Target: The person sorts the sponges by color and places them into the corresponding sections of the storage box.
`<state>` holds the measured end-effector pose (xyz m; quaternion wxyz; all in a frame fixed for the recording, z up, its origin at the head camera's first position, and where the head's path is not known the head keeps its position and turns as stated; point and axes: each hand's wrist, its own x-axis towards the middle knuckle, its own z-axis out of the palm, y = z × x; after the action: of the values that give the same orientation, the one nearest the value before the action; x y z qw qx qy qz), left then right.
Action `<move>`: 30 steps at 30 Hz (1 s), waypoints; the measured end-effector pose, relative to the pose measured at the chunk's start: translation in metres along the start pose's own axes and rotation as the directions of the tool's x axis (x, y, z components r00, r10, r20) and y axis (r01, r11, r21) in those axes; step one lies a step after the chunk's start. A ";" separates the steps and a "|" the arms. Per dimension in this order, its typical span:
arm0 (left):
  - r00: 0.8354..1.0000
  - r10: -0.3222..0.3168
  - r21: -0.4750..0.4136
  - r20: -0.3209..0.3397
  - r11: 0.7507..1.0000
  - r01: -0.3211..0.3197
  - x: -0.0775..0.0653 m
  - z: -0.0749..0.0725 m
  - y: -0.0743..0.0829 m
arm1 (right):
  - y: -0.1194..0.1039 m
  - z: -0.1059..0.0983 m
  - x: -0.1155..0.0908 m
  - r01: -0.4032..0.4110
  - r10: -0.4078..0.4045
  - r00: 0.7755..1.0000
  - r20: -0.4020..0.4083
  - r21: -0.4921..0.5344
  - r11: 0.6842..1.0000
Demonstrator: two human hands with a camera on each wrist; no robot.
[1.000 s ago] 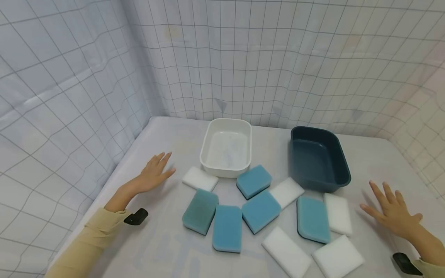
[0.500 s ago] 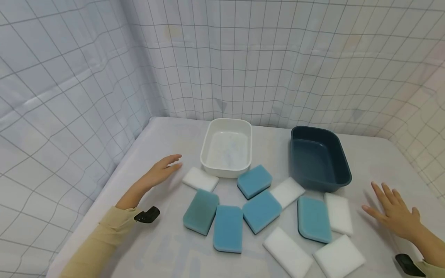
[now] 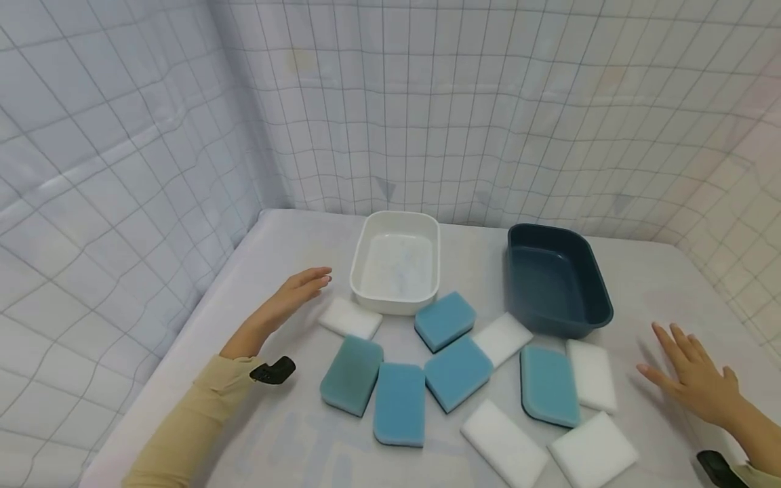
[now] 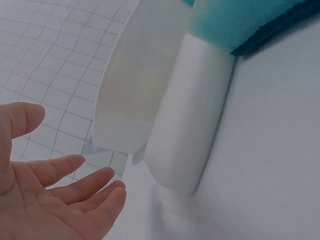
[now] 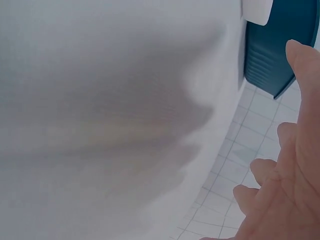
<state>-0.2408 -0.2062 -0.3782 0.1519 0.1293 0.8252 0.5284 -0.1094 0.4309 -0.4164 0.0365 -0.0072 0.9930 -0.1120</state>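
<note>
My left hand (image 3: 291, 297) hovers over the table at the left, fingers extended toward the white bin (image 3: 395, 305). Just beside it lies a small white sponge (image 3: 350, 318), also seen in the left wrist view as a white sponge block (image 4: 185, 120). Nothing is in this hand. At the far right my right hand (image 3: 695, 379) is spread above the table, holding nothing, its shadow below it. A navy blue bin (image 3: 558, 325) stands to the left of that hand. Nearest to it among the sponges is a white sponge (image 3: 592, 376) by a teal sponge (image 3: 550, 386).
Several blue sponges, such as one dark teal sponge (image 3: 352, 375) and one blue sponge (image 3: 399, 404), lie across the middle. More white sponges (image 3: 505, 444) lie toward the front. Grid-patterned curtains (image 3: 415, 122) enclose the table at the back and sides.
My left hand has moved right, closer to the white bin, and its spread fingers have come together. The right hand has stayed almost in place. The head view has tilted slightly.
</note>
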 end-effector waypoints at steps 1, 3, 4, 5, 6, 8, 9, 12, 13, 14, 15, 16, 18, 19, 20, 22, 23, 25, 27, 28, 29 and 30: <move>1.000 0.013 -0.006 0.003 1.000 -0.013 0.002 0.001 -0.001 | 0.000 0.000 -0.001 0.003 -0.003 1.000 -0.002 0.001 1.000; 0.999 0.036 -0.016 0.006 0.999 -0.036 0.005 0.003 -0.001 | -0.002 0.000 -0.003 0.016 -0.016 1.000 -0.002 0.008 1.000; 0.999 0.046 -0.026 0.010 0.999 -0.046 0.006 0.004 -0.002 | -0.003 0.001 -0.003 0.023 -0.023 1.000 0.001 0.011 1.000; 0.998 0.058 -0.033 0.016 0.998 -0.058 0.007 0.005 -0.002 | -0.003 0.001 -0.004 0.029 -0.029 1.000 0.003 0.016 0.999; 0.997 0.068 -0.038 0.024 0.997 -0.067 0.009 0.006 -0.003 | -0.004 0.002 -0.005 0.033 -0.033 0.999 0.007 0.020 0.999; 0.996 0.076 -0.059 0.040 0.996 -0.073 0.012 0.007 -0.003 | -0.006 0.003 -0.006 0.039 -0.040 0.999 0.013 0.024 0.999; 0.996 0.074 -0.080 0.050 0.994 -0.070 0.014 0.007 -0.003 | -0.007 0.003 -0.007 0.042 -0.042 0.999 0.014 0.025 0.999; 0.996 0.047 -0.160 0.070 0.987 -0.035 0.019 0.008 -0.001 | -0.008 0.004 -0.009 0.048 -0.049 0.999 0.008 0.031 0.998; 0.997 0.033 -0.193 0.076 0.981 -0.018 0.021 0.009 -0.001 | -0.008 0.003 -0.011 0.053 -0.053 0.999 0.005 0.034 0.998; 0.996 0.018 -0.224 0.083 0.975 0.001 0.023 0.009 0.000 | -0.008 0.003 -0.012 0.055 -0.055 0.998 0.005 0.039 0.998; 0.996 0.002 -0.250 0.087 0.968 0.020 0.024 0.010 0.002 | -0.009 0.003 -0.013 0.053 -0.054 0.999 0.009 0.041 0.998; 0.996 -0.014 -0.273 0.091 0.961 0.039 0.025 0.010 0.003 | -0.009 0.002 -0.014 0.054 -0.055 0.998 0.013 0.048 0.997; 0.994 -0.032 -0.311 0.103 0.948 0.063 0.028 0.012 0.007 | -0.010 0.002 -0.016 0.057 -0.058 0.998 0.027 0.061 0.997; 0.994 -0.034 -0.320 0.108 0.945 0.067 0.029 0.014 0.009 | -0.010 0.002 -0.017 0.057 -0.060 0.998 0.033 0.067 0.996; 0.993 -0.039 -0.324 0.110 0.943 0.073 0.029 0.015 0.011 | -0.011 0.002 -0.018 0.057 -0.060 0.997 0.039 0.072 0.996; 0.993 -0.037 -0.330 0.112 0.941 0.072 0.031 0.017 0.014 | -0.013 0.002 -0.018 0.059 -0.063 0.997 0.042 0.085 0.995; 0.993 -0.033 -0.333 0.111 0.940 0.069 0.032 0.018 0.014 | -0.014 0.002 -0.018 0.057 -0.061 0.997 0.043 0.088 0.995; 0.994 -0.016 -0.318 0.106 0.947 0.049 0.035 0.019 0.013 | -0.016 0.001 -0.019 0.055 -0.059 0.998 0.038 0.102 0.993; 0.995 0.000 -0.303 0.100 0.952 0.030 0.038 0.020 0.011 | -0.020 0.000 -0.020 0.061 -0.066 0.997 0.035 0.143 0.988; 0.995 0.006 -0.291 0.096 0.956 0.022 0.039 0.021 0.009 | -0.023 0.000 -0.021 0.066 -0.072 0.997 0.035 0.158 0.985; 0.996 0.009 -0.273 0.092 0.962 0.016 0.040 0.022 0.008 | -0.026 -0.001 -0.022 0.072 -0.079 0.996 0.031 0.170 0.983; 0.996 0.013 -0.254 0.089 0.967 0.010 0.041 0.023 0.006 | -0.030 -0.002 -0.023 0.084 -0.090 0.996 0.026 0.183 0.980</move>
<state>-0.2693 -0.1695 -0.3861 0.2038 0.1329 0.7431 0.6234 -0.0867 0.4030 -0.4063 0.0488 -0.0492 0.9766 -0.2035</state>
